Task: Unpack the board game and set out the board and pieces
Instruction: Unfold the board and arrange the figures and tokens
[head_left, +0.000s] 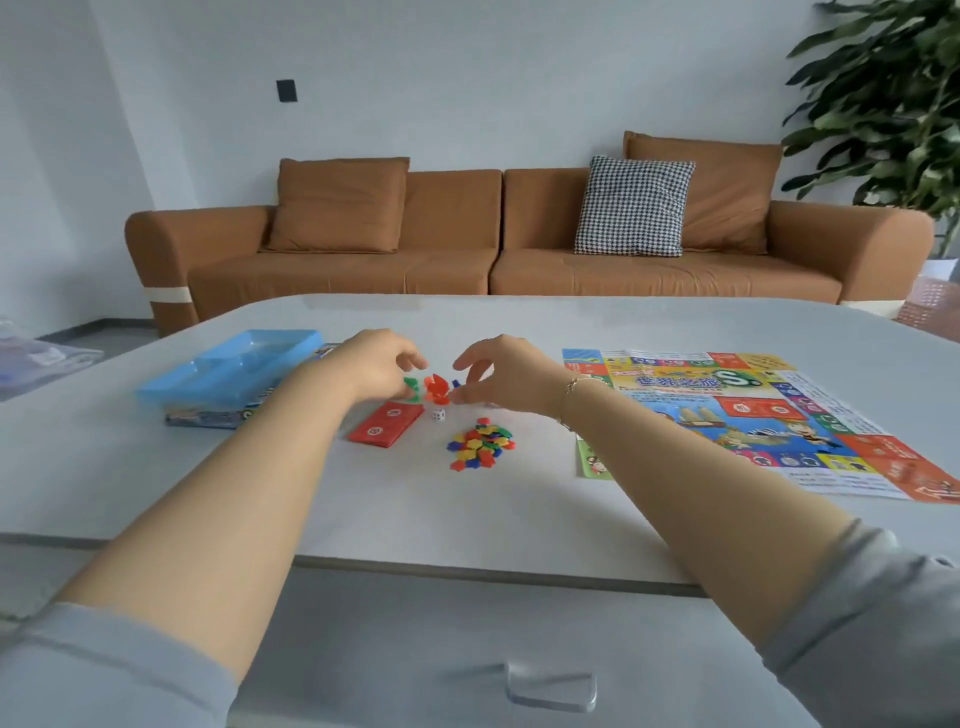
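The unfolded game board (753, 415) lies flat on the right of the white table (467, 509). Left of the board, my two hands meet over small plastic pawns. My left hand (376, 366) has its fingers curled down onto a green pawn (412, 388). My right hand (501, 375) pinches a blue pawn (456, 383) between thumb and forefinger. An orange pawn (436, 389) stands between the two hands. In front of them are a red stack of cards (387, 423), a white die (439, 414) and a heap of coloured chips (480, 442).
A blue plastic tray (234, 364) rests on the game box (213, 415) at the table's left. Behind the table stands a brown sofa (467, 260) with cushions, and a large plant (893, 104) is at the far right. A drawer handle (550, 686) shows below the table's near edge.
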